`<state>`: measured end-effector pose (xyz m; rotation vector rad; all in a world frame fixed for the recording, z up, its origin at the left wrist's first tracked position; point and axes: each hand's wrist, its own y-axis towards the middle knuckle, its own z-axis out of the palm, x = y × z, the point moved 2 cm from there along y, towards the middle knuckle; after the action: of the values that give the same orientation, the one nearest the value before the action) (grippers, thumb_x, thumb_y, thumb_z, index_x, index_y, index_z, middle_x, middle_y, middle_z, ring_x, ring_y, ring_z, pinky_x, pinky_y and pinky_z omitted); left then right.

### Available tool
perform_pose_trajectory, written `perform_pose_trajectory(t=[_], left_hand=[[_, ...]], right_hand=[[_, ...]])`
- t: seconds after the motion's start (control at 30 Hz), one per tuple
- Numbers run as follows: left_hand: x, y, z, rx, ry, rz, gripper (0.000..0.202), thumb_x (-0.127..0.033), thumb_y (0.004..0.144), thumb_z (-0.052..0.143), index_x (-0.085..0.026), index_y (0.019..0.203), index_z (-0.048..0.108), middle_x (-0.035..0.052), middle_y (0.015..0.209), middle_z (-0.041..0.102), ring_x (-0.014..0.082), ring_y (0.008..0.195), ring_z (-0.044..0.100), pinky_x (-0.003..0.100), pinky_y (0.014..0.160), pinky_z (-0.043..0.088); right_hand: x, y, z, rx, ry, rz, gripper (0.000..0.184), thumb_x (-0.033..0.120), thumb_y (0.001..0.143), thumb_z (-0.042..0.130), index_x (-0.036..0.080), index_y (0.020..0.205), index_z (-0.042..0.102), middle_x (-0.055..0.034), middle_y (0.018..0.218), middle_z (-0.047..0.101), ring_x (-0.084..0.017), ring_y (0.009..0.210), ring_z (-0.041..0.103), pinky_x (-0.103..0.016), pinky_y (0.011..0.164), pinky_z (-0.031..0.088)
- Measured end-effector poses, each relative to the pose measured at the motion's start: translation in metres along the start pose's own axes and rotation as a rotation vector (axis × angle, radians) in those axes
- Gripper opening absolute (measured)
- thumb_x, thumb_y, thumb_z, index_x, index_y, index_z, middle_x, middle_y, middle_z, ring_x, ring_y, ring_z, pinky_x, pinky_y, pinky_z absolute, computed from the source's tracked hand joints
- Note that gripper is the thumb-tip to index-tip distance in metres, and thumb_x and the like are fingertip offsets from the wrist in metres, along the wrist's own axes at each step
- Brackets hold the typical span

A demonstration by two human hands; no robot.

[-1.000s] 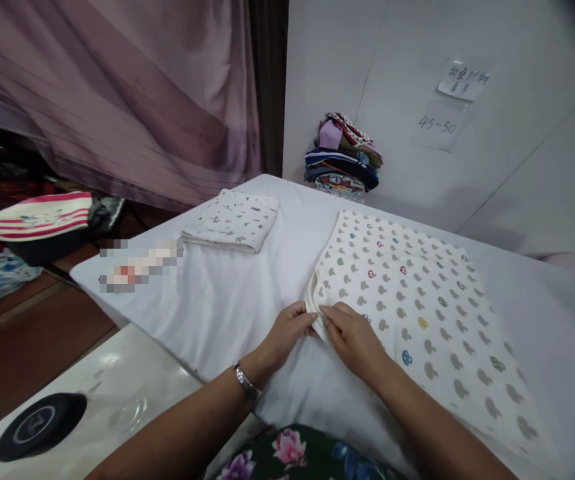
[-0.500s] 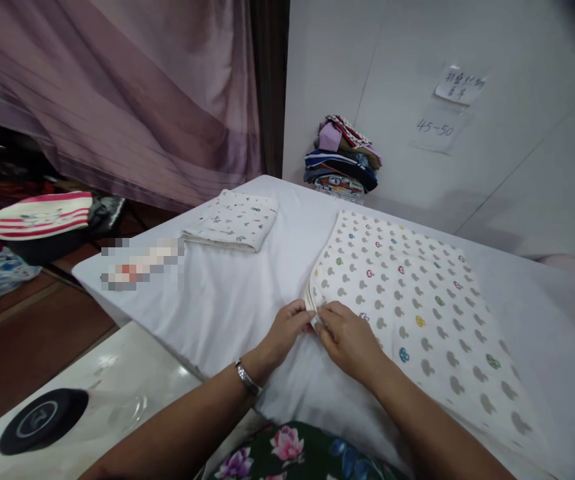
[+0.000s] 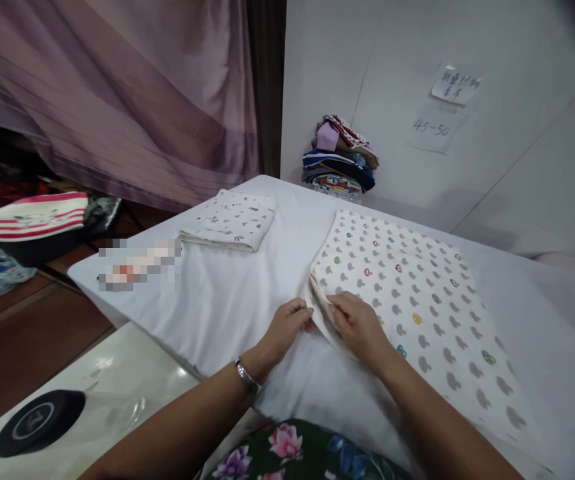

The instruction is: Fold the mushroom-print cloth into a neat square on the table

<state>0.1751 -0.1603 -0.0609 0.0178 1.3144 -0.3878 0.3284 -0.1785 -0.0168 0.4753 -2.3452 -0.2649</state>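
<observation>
Layers at the near corner of the mushroom-print cloth have parted since the last frame, the right hand having shifted slightly away from the left hand; taking the hands as the dial's centre, both are closed in pinches, the left gripping the corner's edge, the right gripping the upper layer, with a narrow gap between; the cloth spreads from twelve to four o'clock on the white-covered table. To part the layers well, the left pinch should probably stay firm while the right thumb slides along the inside, lifting only gently so that the flat part does not wrinkle; feeling for each edge seems wise, since the layers cannot be counted here. Farther off, a folded cloth lies near ten o'clock; beyond, a clothes stack stands near twelve.
</observation>
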Motion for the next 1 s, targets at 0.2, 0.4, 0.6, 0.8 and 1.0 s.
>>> perform_pose_trajectory(t=[0.2,0.4,0.6,0.8,1.0], left_hand=[[-0.002,-0.002,0.0,-0.038,-0.013,0.011,0.019,-0.032,0.07,0.06,-0.016,0.063,0.051,-0.0019,0.056,0.056,0.0113,0.055,0.053,0.025,0.06,0.045],[-0.007,-0.005,0.0,-0.041,0.087,0.1,0.017,-0.032,0.074,0.054,-0.016,0.075,0.056,-0.0033,0.055,0.053,0.0099,0.05,0.047,0.022,0.05,0.039],[-0.004,0.0,-0.014,-0.238,0.419,0.135,0.019,-0.036,0.077,0.052,-0.019,0.083,0.055,-0.0041,0.061,0.053,0.0102,0.051,0.049,0.023,0.054,0.039],[-0.013,0.003,-0.013,-0.243,0.966,0.089,0.031,-0.049,0.078,0.053,-0.02,0.089,0.054,0.0025,0.073,0.062,0.0182,0.066,0.057,0.027,0.059,0.037],[-0.023,0.014,-0.002,-0.15,0.976,0.076,0.02,-0.03,0.074,0.052,-0.02,0.059,0.045,0.0013,0.061,0.055,0.018,0.065,0.056,0.028,0.062,0.039]], right_hand=[[0.016,-0.008,0.013,0.159,-0.153,-0.037,0.012,0.024,0.088,0.047,0.02,0.094,0.057,-0.0048,0.091,0.058,-0.016,0.082,0.055,-0.026,0.068,0.043],[0.002,-0.003,0.01,0.066,0.036,0.027,0.019,0.021,0.087,0.045,0.02,0.092,0.063,-0.0032,0.082,0.061,-0.015,0.073,0.055,-0.027,0.068,0.044],[-0.019,0.003,-0.01,-0.129,0.271,0.232,0.022,0.031,0.085,0.05,0.02,0.095,0.066,-0.0016,0.086,0.066,-0.016,0.076,0.058,-0.027,0.068,0.045],[-0.011,0.003,-0.016,-0.172,0.141,0.114,0.02,0.028,0.087,0.049,0.019,0.097,0.064,-0.0012,0.08,0.062,-0.014,0.068,0.054,-0.026,0.064,0.042],[0.0,0.001,-0.026,-0.214,-0.083,-0.038,0.022,0.023,0.09,0.043,0.018,0.101,0.06,-0.0035,0.081,0.06,-0.016,0.073,0.055,-0.026,0.065,0.043]])
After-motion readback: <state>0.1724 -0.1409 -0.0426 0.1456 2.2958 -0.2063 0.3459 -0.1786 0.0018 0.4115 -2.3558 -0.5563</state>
